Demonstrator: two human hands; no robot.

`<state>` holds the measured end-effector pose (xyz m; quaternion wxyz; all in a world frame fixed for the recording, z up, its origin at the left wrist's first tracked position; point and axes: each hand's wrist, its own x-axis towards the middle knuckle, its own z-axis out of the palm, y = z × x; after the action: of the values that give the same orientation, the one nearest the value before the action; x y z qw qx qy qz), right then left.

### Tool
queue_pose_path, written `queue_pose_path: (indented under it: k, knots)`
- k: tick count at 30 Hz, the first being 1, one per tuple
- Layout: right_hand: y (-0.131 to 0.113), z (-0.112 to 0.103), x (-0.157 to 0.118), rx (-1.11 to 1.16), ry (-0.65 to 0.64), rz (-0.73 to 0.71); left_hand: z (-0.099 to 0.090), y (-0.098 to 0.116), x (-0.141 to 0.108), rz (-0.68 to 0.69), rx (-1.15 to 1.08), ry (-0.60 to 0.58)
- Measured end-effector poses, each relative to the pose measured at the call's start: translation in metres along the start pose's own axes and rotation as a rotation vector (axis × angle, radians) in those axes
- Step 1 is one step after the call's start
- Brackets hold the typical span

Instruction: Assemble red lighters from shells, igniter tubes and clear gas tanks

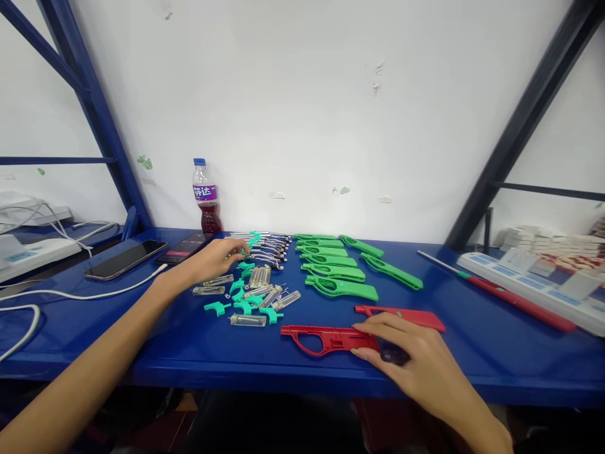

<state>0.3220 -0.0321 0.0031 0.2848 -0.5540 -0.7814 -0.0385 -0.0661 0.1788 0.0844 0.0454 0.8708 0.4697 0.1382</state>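
My right hand grips the rear end of a red lighter shell half, which lies on the blue table with its hollow side up. Under that palm a dark rounded object partly shows. A second red shell half lies just behind. My left hand reaches to the pile of metal rods with wires, fingers bent together at its left end; what they pinch is hidden. In front of it lie several teal triggers and clear fuel tanks.
Several green shell halves lie in rows behind the red ones. A finished red lighter rests beside a white power strip on the right. At left are two phones, a white cable and a drink bottle against the wall.
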Motion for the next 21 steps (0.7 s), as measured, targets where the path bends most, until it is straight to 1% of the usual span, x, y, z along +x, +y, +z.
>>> queue_pose_path:
  k: [2, 5, 7, 9, 12, 15, 19, 21]
  knots:
    - [0.001, 0.0, 0.0, -0.007, 0.004, -0.014, -0.004, 0.001, 0.0, -0.015, -0.002, 0.04]
    - [0.002, 0.001, 0.001, -0.007, 0.017, -0.021, -0.018, -0.001, -0.006, -0.076, 0.018, 0.12]
    - [0.002, 0.001, 0.001, -0.003, 0.03, -0.02, -0.029, -0.004, -0.016, -0.135, 0.047, 0.156]
    - [0.001, 0.001, 0.001, -0.002, 0.042, -0.024, -0.039, -0.008, -0.03, -0.193, 0.082, 0.155]
    - [0.002, 0.001, 0.0, -0.007, 0.052, -0.029, -0.046, -0.016, -0.054, -0.256, 0.139, 0.102]
    - [0.003, 0.002, 0.0, -0.014, 0.053, -0.029, -0.043, -0.029, -0.07, -0.314, 0.182, 0.016]
    - [0.003, 0.002, 0.0, -0.022, 0.057, -0.027, -0.033, -0.043, -0.073, -0.361, 0.188, -0.117]
    - [0.003, 0.001, 0.0, -0.019, 0.048, -0.028, -0.03, -0.045, -0.073, -0.367, 0.185, -0.146]
